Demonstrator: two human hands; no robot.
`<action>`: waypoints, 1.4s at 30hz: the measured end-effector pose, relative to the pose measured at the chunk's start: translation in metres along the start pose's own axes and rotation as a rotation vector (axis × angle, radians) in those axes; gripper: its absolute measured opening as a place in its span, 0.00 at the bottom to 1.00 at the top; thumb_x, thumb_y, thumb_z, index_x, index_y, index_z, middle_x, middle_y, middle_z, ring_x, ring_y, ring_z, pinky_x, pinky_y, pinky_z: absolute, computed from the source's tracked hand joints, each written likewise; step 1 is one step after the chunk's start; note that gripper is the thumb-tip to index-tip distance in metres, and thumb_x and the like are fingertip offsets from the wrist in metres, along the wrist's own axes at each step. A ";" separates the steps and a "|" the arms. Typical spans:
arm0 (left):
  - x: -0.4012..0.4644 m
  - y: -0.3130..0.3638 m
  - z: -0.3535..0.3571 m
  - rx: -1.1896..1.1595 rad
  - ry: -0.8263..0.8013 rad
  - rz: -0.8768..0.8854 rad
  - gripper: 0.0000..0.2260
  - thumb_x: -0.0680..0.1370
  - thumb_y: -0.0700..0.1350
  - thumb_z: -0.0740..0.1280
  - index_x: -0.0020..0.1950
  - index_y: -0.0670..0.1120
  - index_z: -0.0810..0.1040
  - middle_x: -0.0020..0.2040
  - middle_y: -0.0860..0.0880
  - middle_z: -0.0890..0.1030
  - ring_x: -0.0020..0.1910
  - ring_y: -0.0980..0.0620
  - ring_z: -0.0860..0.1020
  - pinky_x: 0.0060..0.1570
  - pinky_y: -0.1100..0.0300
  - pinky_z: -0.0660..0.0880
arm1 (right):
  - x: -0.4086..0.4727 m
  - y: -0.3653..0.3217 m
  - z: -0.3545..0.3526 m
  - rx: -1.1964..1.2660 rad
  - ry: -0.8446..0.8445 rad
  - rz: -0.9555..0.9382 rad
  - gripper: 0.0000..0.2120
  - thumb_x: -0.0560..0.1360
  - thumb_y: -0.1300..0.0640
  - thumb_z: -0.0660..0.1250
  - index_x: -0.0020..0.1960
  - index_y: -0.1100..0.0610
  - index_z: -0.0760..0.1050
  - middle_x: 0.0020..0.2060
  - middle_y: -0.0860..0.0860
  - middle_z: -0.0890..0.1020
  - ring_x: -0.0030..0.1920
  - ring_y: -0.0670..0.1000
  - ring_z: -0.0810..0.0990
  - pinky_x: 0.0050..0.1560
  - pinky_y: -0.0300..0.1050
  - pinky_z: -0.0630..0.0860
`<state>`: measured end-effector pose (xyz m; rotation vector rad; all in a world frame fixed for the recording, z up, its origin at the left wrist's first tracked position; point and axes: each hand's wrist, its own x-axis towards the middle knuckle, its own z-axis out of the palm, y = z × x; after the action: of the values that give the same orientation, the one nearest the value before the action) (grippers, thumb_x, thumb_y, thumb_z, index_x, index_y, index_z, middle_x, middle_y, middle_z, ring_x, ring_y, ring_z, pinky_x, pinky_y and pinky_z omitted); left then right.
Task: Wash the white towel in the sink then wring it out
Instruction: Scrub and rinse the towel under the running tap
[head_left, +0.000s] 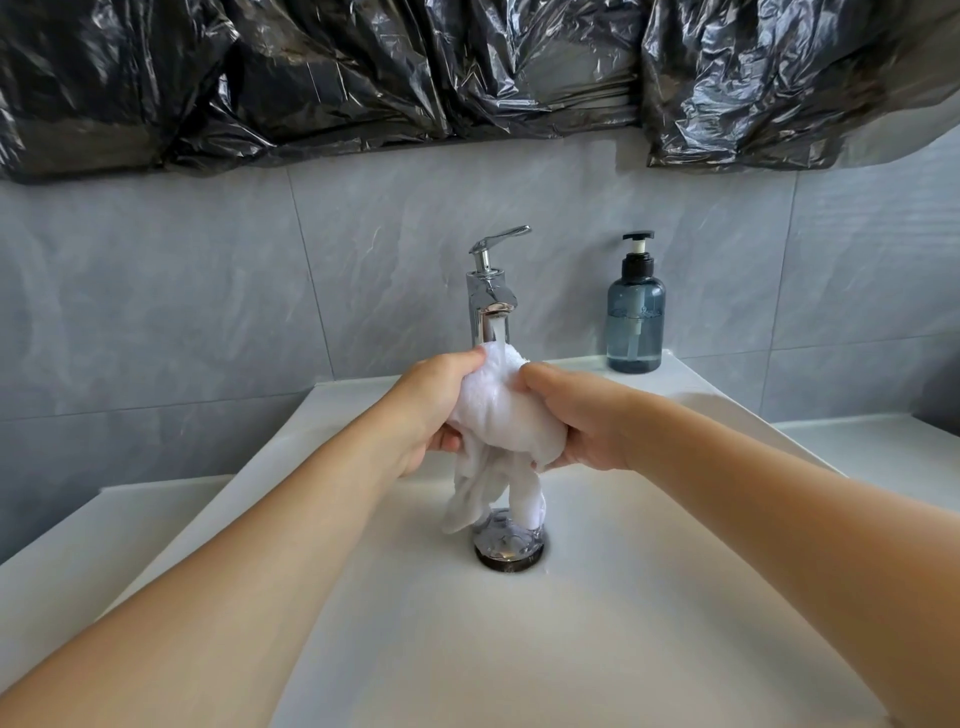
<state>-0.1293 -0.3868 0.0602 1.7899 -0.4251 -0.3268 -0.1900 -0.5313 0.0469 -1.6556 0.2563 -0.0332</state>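
— White porcelain fills the near view: the sink (597, 623) spreads out from 6 o'clock; two bare forearms cross it, one from 7 o'clock, one from 4 o'clock; both reach toward the middle.

— And the drain?

— Just past the forearms, close to centre, a chrome drain (510, 545) sits in the basin floor; the loose ends of the towel (498, 410) dangle right over it, and whether they touch it I cannot tell.

— So the towel is up in the hands?

— Yes; it is bunched between them above the basin, at about 12 o'clock from the drain; the left hand (434, 410) grasps its left side, thumb curled over the top and fingers wrapped underneath; the right hand (582, 415) clutches the right side, fingers curled into the cloth; both are closed firmly round it.

— Water running?

— A stream falls from the tap (491, 291) straight onto the top of the bundle; the tap stands directly behind the hands at 12 o'clock, chrome, its lever tipped up toward 1 o'clock.

— Anything beside it?

— At 3 o'clock from the tap, a blue-tinted soap bottle (636, 322) with a black pump stands upright on the back ledge of the sink, well apart from the hands; behind everything runs a grey tiled wall (182, 291); farthest up, crinkled black plastic (363, 78) hangs across the top.
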 end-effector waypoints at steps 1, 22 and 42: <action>0.001 0.000 -0.001 -0.009 0.007 0.010 0.14 0.80 0.55 0.62 0.47 0.47 0.80 0.32 0.48 0.79 0.30 0.50 0.74 0.29 0.60 0.68 | 0.000 0.000 0.002 -0.005 -0.002 -0.032 0.10 0.81 0.53 0.56 0.58 0.50 0.73 0.53 0.56 0.83 0.52 0.58 0.83 0.51 0.56 0.81; 0.010 -0.004 -0.003 -0.029 0.258 0.065 0.14 0.71 0.56 0.57 0.45 0.48 0.76 0.38 0.46 0.77 0.36 0.47 0.74 0.34 0.56 0.67 | 0.010 0.010 0.018 -0.024 -0.008 -0.141 0.22 0.80 0.45 0.62 0.73 0.44 0.63 0.61 0.53 0.78 0.57 0.57 0.81 0.54 0.61 0.80; 0.006 -0.002 0.000 -0.041 0.182 0.113 0.12 0.76 0.53 0.60 0.47 0.47 0.78 0.40 0.46 0.76 0.37 0.47 0.73 0.32 0.58 0.68 | 0.011 0.010 0.005 -0.015 -0.010 -0.147 0.16 0.83 0.52 0.59 0.70 0.45 0.68 0.59 0.53 0.80 0.57 0.56 0.82 0.58 0.60 0.79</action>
<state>-0.1239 -0.3895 0.0585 1.7300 -0.3860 -0.0919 -0.1803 -0.5288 0.0347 -1.6870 0.1275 -0.1337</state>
